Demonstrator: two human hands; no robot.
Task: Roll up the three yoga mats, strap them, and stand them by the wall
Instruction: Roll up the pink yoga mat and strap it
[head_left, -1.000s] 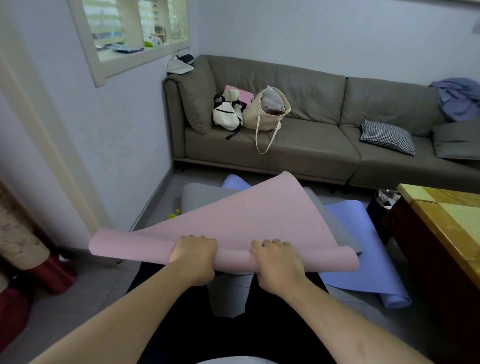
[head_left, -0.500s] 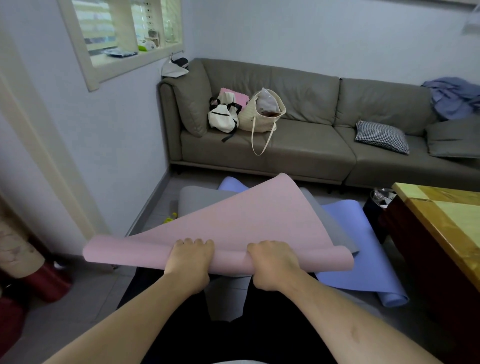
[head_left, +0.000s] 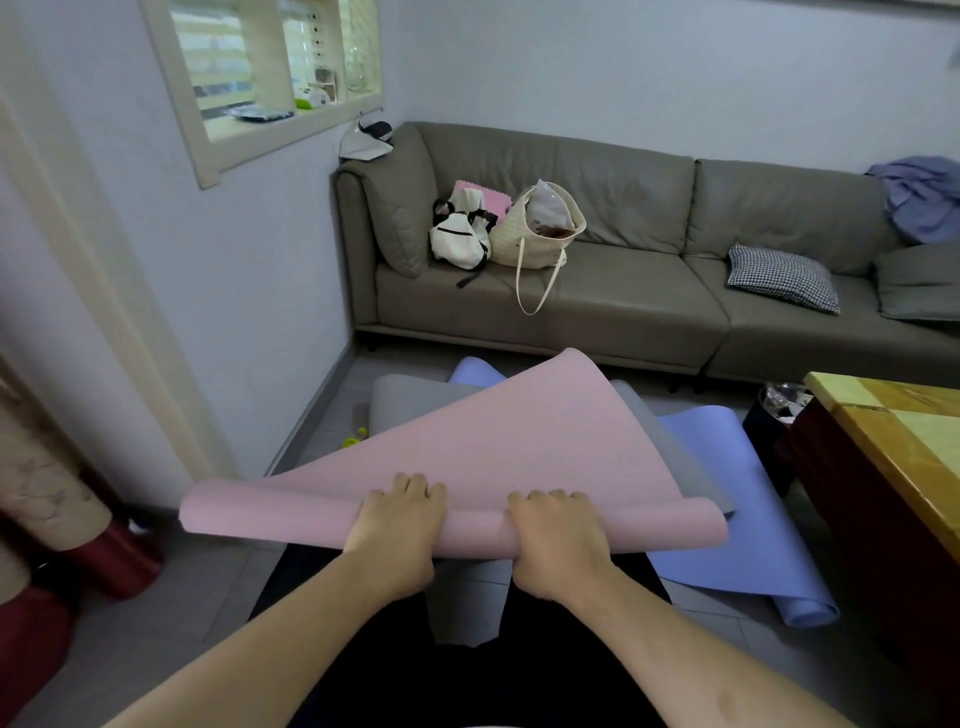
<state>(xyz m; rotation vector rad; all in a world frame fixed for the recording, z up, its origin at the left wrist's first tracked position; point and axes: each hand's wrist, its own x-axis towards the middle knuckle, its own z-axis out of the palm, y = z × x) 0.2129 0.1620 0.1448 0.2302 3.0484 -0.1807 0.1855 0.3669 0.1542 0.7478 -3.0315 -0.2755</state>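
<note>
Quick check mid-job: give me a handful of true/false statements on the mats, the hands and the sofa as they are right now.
1. Both hands grip the pink mat. True: the left hand and right hand curl round its rolled near edge.
2. The purple mat is fully rolled and strapped. False: it lies mostly flat on the floor, with only its near end curled.
3. A grey mat lies under the pink one. True.
4. The sofa is bare. False: a tote bag, a white backpack and a checked cushion sit on it.
</note>
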